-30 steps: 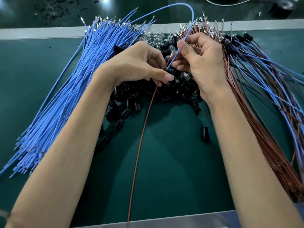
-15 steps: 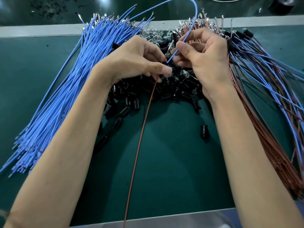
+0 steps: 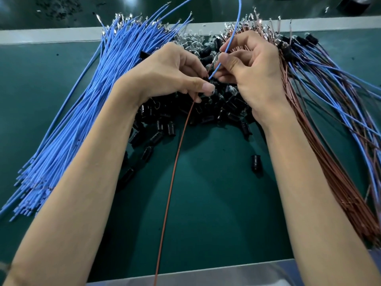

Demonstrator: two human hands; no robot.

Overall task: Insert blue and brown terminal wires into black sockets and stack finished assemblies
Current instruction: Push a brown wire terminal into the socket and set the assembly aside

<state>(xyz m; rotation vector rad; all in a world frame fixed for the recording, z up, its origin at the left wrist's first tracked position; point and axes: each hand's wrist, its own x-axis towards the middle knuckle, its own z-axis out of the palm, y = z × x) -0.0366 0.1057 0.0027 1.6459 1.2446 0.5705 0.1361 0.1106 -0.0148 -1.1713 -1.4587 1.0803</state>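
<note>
Both hands work above the middle of the green mat (image 3: 216, 213), close to its far edge, fingertips almost meeting.

The left hand (image 3: 171, 75) is curled knuckles up, with the thumb pressed against the fingertips and pinching the top of 1 brown wire (image 3: 169, 195). That wire runs from the pinch straight down across the mat and over its near edge. Whether a socket also sits inside the curled fingers cannot be told.

The right hand (image 3: 253, 73) pinches 1 blue wire (image 3: 214, 71) between thumb and forefinger, the other fingers folded beneath. The wire's lower tip points at the left fingertips. Its upper length rises out past the top of the view.

Under both hands lies the socket pile (image 3: 206, 112), black and heaped, spilling toward the mat's middle. 1 lone socket (image 3: 256, 163) lies apart on the near-right side of the pile.

The blue bundle (image 3: 82, 112) fans from the far edge down to the left edge. The brown bundle (image 3: 329, 172) runs along the right side toward the near right corner. The finished assemblies (image 3: 340, 89) lie across it, their sockets at the far right corner.
</note>
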